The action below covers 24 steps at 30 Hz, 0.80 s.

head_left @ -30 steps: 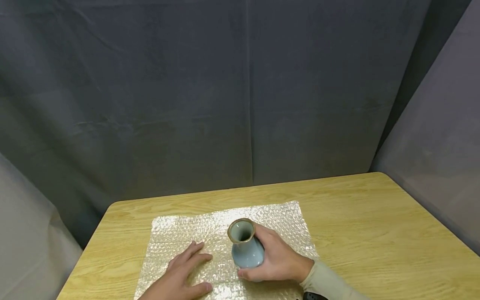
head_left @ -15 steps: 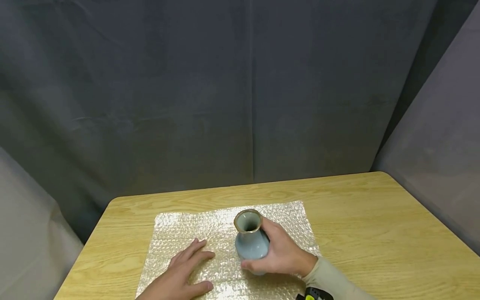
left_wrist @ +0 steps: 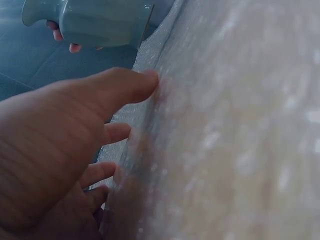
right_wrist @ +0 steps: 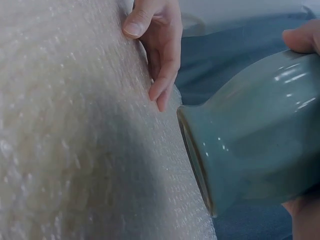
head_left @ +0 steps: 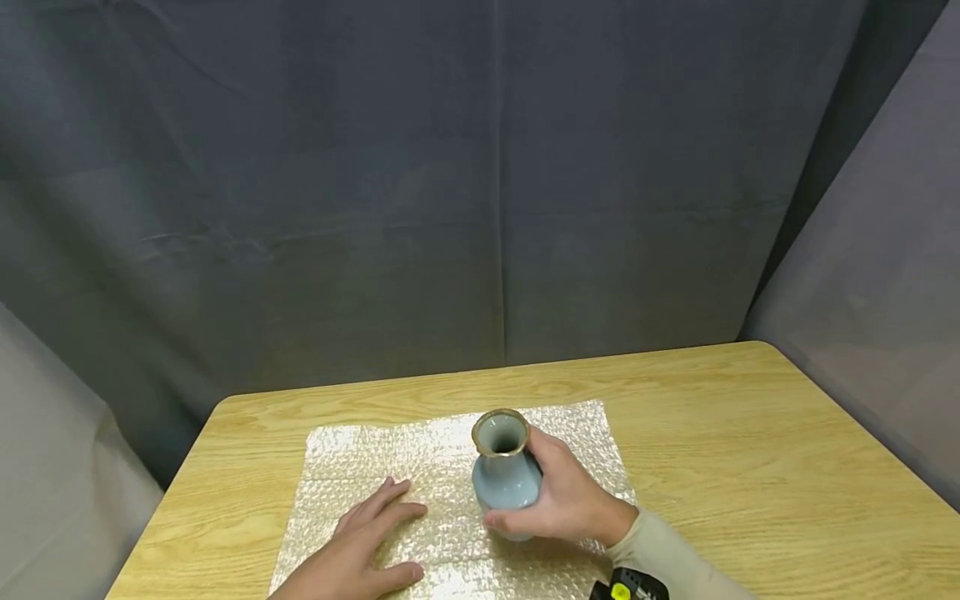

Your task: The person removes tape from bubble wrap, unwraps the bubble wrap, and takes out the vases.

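A pale blue-green glazed ceramic vase (head_left: 506,483) with a brown-edged mouth is gripped round its body by my right hand (head_left: 566,500). It stands about upright, mouth up, over a sheet of bubble wrap (head_left: 360,458). Seen from the right wrist, the foot of the vase (right_wrist: 265,130) is close over the wrap, which bears a shadow. My left hand (head_left: 360,546) rests on the left part of the sheet, fingers spread and fairly straight. In the left wrist view its thumb (left_wrist: 125,87) touches the plastic. Nothing is held in it.
The bubble wrap lies flat on a light wood-grain table (head_left: 750,467), whose surface extends to the right. Behind the table hangs a dark grey curtain (head_left: 375,208). Paler cloth (head_left: 862,292) drapes the right side, and more hangs at the left.
My right hand has raised the vase, so it shows higher and slightly further right in the head view. The left hand stays in place on the bubble wrap.
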Each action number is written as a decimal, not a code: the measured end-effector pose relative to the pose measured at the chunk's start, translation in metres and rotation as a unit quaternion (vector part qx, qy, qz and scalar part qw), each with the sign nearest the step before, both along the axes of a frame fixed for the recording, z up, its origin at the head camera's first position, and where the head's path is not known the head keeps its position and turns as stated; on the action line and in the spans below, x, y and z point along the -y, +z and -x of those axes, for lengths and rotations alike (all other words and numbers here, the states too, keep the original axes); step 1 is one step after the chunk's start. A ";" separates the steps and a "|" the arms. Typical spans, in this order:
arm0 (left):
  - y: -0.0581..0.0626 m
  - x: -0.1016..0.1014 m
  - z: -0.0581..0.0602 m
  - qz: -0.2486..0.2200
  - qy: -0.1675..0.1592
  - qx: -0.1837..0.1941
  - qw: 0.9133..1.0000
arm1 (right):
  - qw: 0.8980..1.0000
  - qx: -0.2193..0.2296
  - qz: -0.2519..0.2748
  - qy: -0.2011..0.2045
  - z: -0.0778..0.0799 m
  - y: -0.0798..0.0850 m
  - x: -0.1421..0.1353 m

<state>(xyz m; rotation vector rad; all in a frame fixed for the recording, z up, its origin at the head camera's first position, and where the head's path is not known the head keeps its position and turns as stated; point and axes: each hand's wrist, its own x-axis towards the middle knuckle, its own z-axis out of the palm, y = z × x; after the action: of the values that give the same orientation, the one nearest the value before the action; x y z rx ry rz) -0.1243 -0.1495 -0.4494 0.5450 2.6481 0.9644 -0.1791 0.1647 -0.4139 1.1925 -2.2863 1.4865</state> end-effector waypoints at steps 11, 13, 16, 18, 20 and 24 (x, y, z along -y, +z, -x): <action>-0.001 -0.004 -0.003 -0.004 -0.012 -0.018 1.000 | 1.000 0.009 -0.001 -0.023 -0.007 0.006 -0.010; 0.000 -0.004 -0.003 -0.002 -0.013 -0.013 1.000 | 1.000 0.004 -0.001 -0.027 -0.009 0.007 -0.012; 0.001 -0.004 -0.003 0.001 -0.012 0.000 1.000 | 0.999 -0.005 0.000 -0.036 -0.011 0.008 -0.014; 0.003 -0.004 -0.001 0.003 -0.011 0.004 1.000 | 0.999 -0.010 0.000 -0.043 -0.012 0.009 -0.015; 0.003 -0.003 0.000 0.005 -0.011 0.007 1.000 | 0.999 -0.013 0.001 -0.049 -0.014 0.010 -0.017; 0.006 -0.001 0.002 0.007 -0.014 0.021 1.000 | 0.998 -0.012 0.003 -0.060 -0.017 0.013 -0.020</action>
<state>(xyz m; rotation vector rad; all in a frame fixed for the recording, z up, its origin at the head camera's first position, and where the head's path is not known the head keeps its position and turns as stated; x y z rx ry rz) -0.1264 -0.1481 -0.4437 0.5505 2.6028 0.9374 -0.1626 0.1846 -0.4008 1.0466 -2.2920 1.4279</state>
